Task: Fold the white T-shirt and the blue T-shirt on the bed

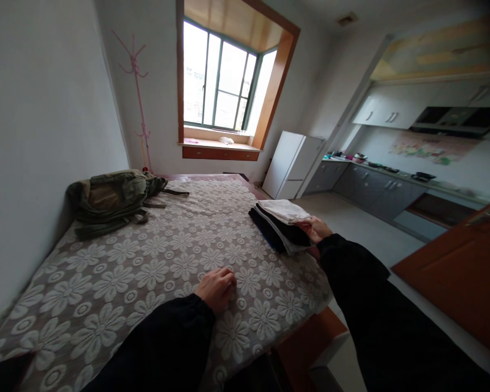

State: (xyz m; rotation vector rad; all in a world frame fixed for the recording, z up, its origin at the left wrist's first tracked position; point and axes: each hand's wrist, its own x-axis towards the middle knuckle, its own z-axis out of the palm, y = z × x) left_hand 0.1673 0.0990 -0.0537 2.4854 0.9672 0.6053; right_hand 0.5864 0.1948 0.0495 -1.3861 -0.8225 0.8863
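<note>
A stack of folded clothes (275,231) sits near the right edge of the cloth-covered table, with black and grey layers below. On top lies a white folded garment (282,210). My right hand (317,228) grips that white garment at its right corner, fingers closed on the edge. Lower and to the left, my left hand (218,288) rests on the flower-patterned tablecloth (183,265). Its fingers are curled in, and nothing shows in them. Dark sleeves cover both forearms.
A green backpack (110,198) lies on the table's left side against the wall. Beyond the table stand a pink coat rack (139,98) and a white fridge (289,163). Kitchen cabinets (375,193) and a brown wooden door (461,272) are to the right.
</note>
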